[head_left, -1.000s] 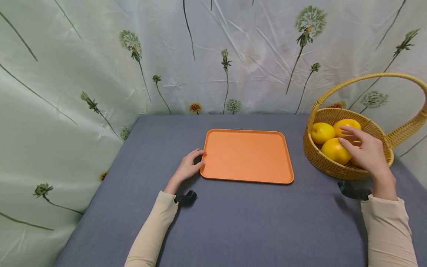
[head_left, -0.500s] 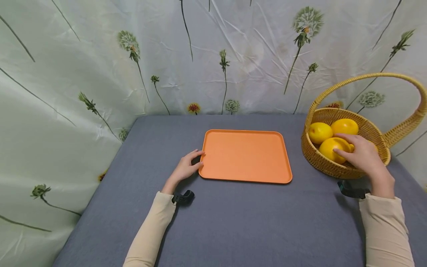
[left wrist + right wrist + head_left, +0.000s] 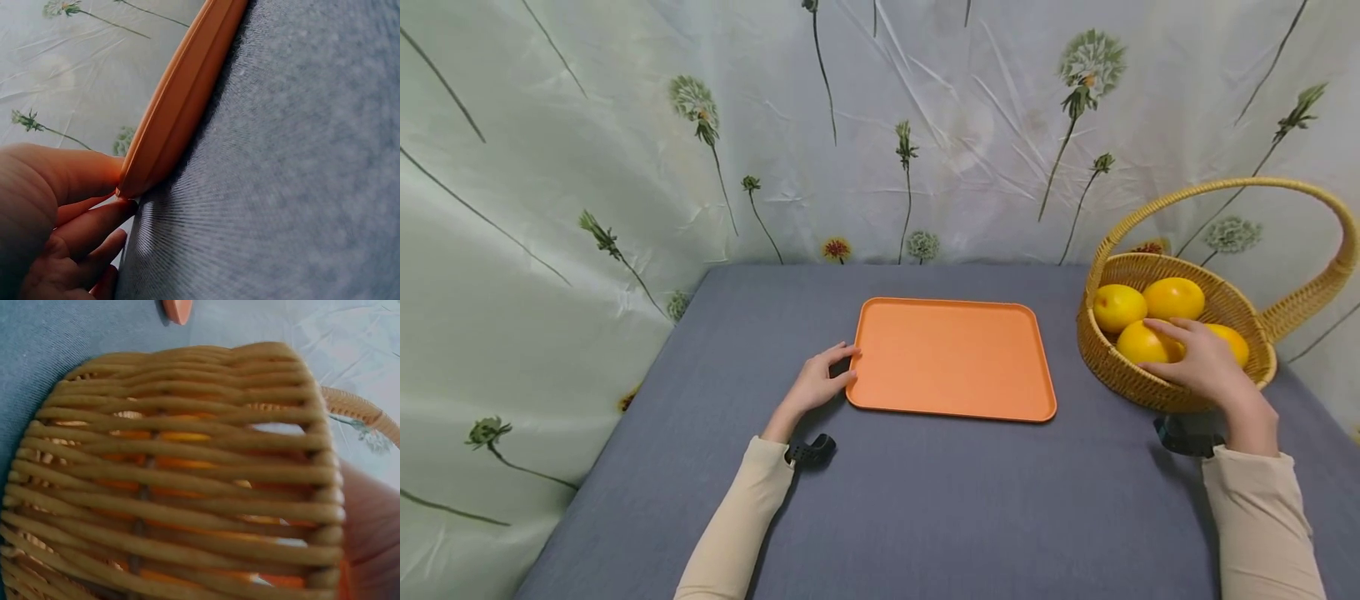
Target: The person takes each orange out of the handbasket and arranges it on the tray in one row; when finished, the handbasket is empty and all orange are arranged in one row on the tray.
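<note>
My left hand [image 3: 814, 382] is at the left edge of an orange rectangular tray [image 3: 953, 358], thumb and index fingertips touching its rim; in the left wrist view the thumb meets the tray's corner [image 3: 165, 119]. On the right, my right hand [image 3: 1210, 360] reaches over the near rim of a wicker basket [image 3: 1123, 385] and grips a round yellow fruit [image 3: 1138, 340], fingers over its top and thumb at its near side. Several other yellow fruits [image 3: 1118, 307] lie around it. In the right wrist view the basket's woven wall [image 3: 169, 447] hides most of the hand and fruit.
The basket's tall arched handle [image 3: 1225, 187] rises above the fruits. A grey-blue cloth [image 3: 970, 500] covers the table, and a flower-patterned curtain [image 3: 985, 125] hangs behind and to the left. Each wrist carries a black strapped device [image 3: 812, 450].
My right hand has lowered into the basket and moved slightly left, its fingers and thumb now around the near fruit. My left hand stays at the tray's edge.
</note>
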Motion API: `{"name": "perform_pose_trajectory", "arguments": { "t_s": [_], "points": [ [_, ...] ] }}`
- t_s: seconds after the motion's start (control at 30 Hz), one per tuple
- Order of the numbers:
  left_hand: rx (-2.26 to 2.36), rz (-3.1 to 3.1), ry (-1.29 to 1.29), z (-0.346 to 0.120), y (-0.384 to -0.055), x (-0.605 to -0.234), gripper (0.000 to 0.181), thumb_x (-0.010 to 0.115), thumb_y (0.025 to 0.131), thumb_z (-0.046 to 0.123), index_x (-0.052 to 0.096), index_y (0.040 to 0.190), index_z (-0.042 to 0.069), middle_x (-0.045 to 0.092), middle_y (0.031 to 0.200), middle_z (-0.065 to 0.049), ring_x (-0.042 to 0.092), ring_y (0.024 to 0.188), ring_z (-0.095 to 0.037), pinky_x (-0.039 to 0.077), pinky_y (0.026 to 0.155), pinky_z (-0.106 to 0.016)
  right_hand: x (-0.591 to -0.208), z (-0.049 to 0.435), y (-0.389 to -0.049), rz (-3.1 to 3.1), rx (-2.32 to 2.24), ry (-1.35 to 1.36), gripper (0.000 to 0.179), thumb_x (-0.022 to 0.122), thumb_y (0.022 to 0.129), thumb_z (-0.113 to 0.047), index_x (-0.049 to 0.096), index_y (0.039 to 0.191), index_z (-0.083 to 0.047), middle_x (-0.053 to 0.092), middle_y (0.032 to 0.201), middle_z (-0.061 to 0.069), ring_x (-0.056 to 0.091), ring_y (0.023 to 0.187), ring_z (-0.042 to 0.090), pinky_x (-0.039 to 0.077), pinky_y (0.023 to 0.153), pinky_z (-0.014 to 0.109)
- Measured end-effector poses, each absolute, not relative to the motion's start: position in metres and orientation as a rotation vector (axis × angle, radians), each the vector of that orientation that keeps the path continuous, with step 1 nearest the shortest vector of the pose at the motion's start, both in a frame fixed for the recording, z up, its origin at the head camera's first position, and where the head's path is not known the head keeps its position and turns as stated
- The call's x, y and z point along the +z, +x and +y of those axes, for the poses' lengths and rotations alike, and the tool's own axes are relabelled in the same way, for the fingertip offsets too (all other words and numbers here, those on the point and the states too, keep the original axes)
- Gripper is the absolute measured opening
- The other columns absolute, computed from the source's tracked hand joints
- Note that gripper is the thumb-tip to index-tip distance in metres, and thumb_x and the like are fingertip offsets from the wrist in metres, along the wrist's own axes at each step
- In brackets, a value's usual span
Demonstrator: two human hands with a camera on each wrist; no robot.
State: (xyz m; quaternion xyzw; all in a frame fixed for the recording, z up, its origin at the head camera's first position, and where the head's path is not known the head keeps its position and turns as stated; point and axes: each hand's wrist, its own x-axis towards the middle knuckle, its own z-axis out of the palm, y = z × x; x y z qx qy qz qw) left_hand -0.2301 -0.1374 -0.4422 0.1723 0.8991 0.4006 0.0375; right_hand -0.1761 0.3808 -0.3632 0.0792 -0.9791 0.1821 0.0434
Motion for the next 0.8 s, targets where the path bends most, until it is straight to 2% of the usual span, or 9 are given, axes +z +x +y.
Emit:
{"name": "perform_pose_trajectory", "arguments": {
  "t_s": [0.2, 0.4, 0.67, 0.8],
  "points": [
    [1.236, 2.769, 0.547, -0.1352, -0.2295, -0.4435, 0.042, 0.061, 0.088, 0.015, 0.057, 0.129, 0.007, 0.044, 0.143, -0.021, 0.038, 0.137, -0.037, 0.031, 0.111, -0.054, -0.3710, 0.3842, -0.1784, -2.968, 0.542, 0.292, 0.070, 0.073, 0.077, -0.012, 0.039, 0.135, 0.009, 0.035, 0.126, 0.046, 0.034, 0.110, 0.058, 0.031, 0.087, 0.066],
    [1.236, 2.748, 0.518, -0.1347, -0.2284, -0.4441, 0.043, 0.061, 0.088, 0.015, 0.056, 0.130, 0.008, 0.042, 0.145, -0.020, 0.036, 0.138, -0.036, 0.031, 0.112, -0.053, -0.3742, 0.3871, -0.1786, -2.971, 0.538, 0.318, 0.073, 0.072, 0.075, -0.008, 0.037, 0.137, 0.008, 0.037, 0.125, 0.044, 0.037, 0.108, 0.056, 0.032, 0.085, 0.065],
    [1.241, 2.763, 0.507, -0.1360, -0.2315, -0.4447, 0.042, 0.061, 0.088, 0.014, 0.056, 0.130, 0.008, 0.043, 0.145, -0.018, 0.037, 0.138, -0.034, 0.030, 0.113, -0.052, -0.3734, 0.3837, -0.1827, -2.938, 0.590, 0.316, 0.066, 0.072, 0.076, -0.007, 0.040, 0.132, 0.008, 0.041, 0.123, 0.039, 0.035, 0.108, 0.054, 0.028, 0.087, 0.063],
    [1.225, 2.773, 0.511, -0.1366, -0.2299, -0.4439, 0.042, 0.062, 0.088, 0.014, 0.057, 0.129, 0.008, 0.044, 0.144, -0.019, 0.038, 0.137, -0.034, 0.031, 0.112, -0.052, -0.3743, 0.3834, -0.1828, -2.919, 0.580, 0.356, 0.066, 0.073, 0.072, -0.005, 0.041, 0.129, 0.008, 0.044, 0.123, 0.038, 0.038, 0.108, 0.053, 0.030, 0.086, 0.061]
  ]
}}
